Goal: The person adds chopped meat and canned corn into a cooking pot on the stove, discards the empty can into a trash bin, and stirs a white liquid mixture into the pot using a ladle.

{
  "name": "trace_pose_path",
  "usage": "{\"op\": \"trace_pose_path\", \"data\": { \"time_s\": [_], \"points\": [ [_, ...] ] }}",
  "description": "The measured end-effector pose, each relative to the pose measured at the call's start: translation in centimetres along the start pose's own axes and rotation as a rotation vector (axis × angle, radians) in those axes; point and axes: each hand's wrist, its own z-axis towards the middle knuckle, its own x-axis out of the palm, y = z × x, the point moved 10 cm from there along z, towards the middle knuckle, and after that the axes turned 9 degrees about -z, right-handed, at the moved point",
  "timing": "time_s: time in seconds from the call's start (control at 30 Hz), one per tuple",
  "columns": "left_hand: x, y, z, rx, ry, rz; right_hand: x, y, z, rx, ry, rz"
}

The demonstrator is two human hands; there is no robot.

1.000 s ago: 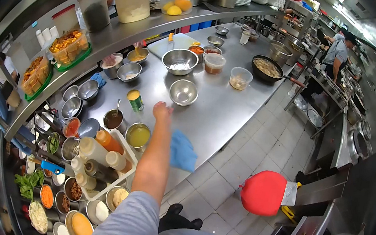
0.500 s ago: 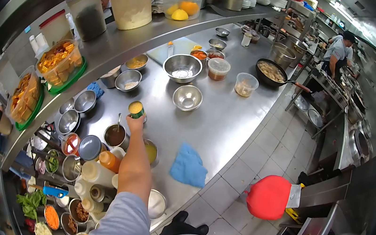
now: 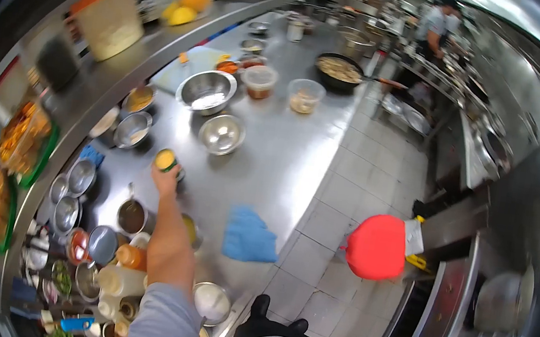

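Observation:
My left hand [image 3: 165, 179] is wrapped round a small open can [image 3: 165, 159] with yellow contents and a green side, above the steel counter [image 3: 269, 175]. Beyond the can, to its right, is an empty metal bowl [image 3: 222, 135], and behind that a larger metal bowl [image 3: 206, 92]. A pot of brown sauce [image 3: 132, 216] stands nearer to me, left of my forearm. On the right of my forearm lies a blue cloth [image 3: 249, 235]. My right hand does not show.
Squeeze bottles [image 3: 115, 280] crowd the near left. Clear tubs [image 3: 304, 96] and a frying pan [image 3: 339, 70] stand farther back. An overhead shelf [image 3: 164, 42] runs along the left. A red round object [image 3: 377, 247] is at right, and another person [image 3: 431, 29] stands far back.
My left hand has gone from empty beside the can to holding it. The view has swung, shifting the counter items leftward. A bit of my right hand at the bottom edge has left the view.

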Motion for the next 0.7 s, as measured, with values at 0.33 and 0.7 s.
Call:
{"op": "trace_pose_path", "data": {
  "time_s": [0.33,0.7],
  "points": [
    [8.5,-11.8,-3.9,0.226,0.122,-0.193,3.8,4.2,-7.4,-0.199,-0.044,0.166],
    [21.1,-28.6,-31.1,0.083,0.727,-0.544,6.3,-21.2,-12.5,-0.073,-0.174,0.416]
  ]
}}
